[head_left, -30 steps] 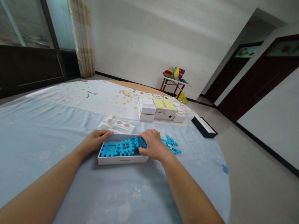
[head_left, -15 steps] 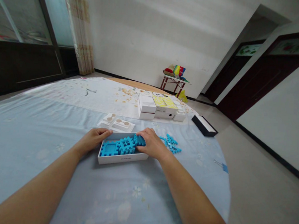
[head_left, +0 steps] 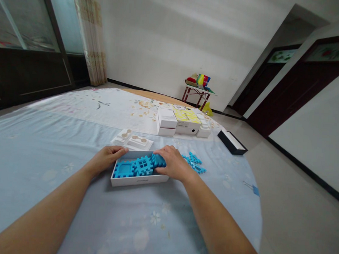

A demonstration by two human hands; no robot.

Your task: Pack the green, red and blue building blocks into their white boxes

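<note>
A shallow white box (head_left: 138, 181) lies on the light blue cloth in front of me, with several bright blue interlocking pieces (head_left: 139, 166) inside. My left hand (head_left: 107, 158) rests against the box's left end, fingers curled onto its far corner. My right hand (head_left: 172, 164) covers the box's right end, fingers closed over a blue piece there. A few more blue pieces (head_left: 194, 163) lie loose on the cloth just right of that hand.
White moulded inserts (head_left: 132, 141) sit behind the box. Farther back stand white boxes (head_left: 166, 123) and a yellow-topped box (head_left: 187, 119). A black tray (head_left: 232, 143) lies at the table's right edge. A small table with colourful items (head_left: 198, 86) stands by the wall.
Both hands stay at the box ends; the right hand has shifted only slightly on the blue piece. The view moved a little.
</note>
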